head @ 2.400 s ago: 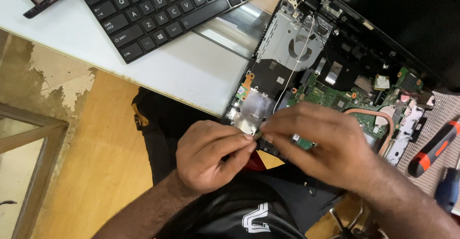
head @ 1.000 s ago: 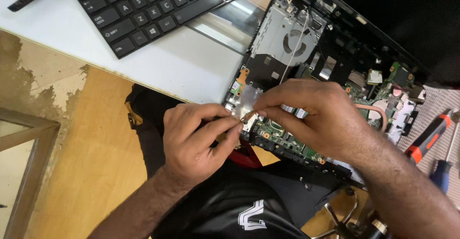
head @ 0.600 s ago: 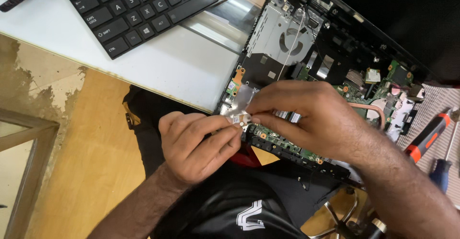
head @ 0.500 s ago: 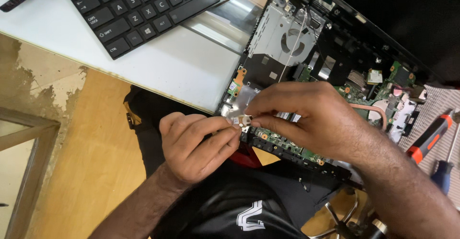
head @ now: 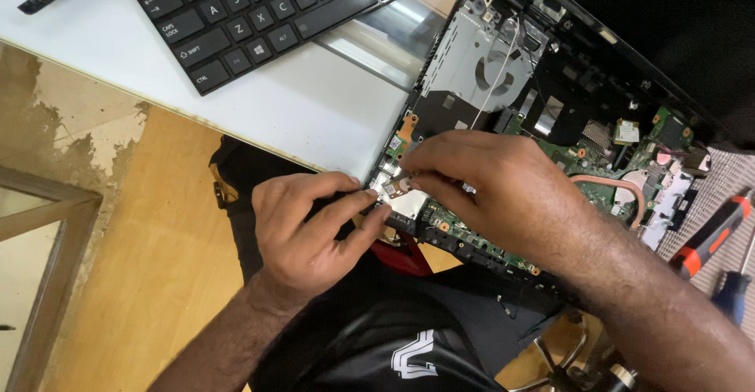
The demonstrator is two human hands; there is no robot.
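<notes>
An opened laptop base (head: pixel 550 117) lies on the white table (head: pixel 314 109), its green circuit board (head: pixel 613 195), grey fan housing (head: pixel 487 62) and copper heat pipe exposed. My left hand (head: pixel 311 231) grips the near left corner of the base, thumb and forefinger pinching its black edge. My right hand (head: pixel 487 187) rests over the board beside it, fingertips pressed on a small silver and orange part (head: pixel 397 186) at that corner. The fingers hide how the part sits.
A detached black keyboard (head: pixel 259 7) lies at the back left of the table. A red and black screwdriver (head: pixel 712 239) and a blue-handled one (head: pixel 733 294) lie on a grey mat at the right. Brown floor and a chair base show below.
The view has shifted a little, and both hands have drawn closer together at the laptop's near left corner. The right fingertips moved left onto the small part.
</notes>
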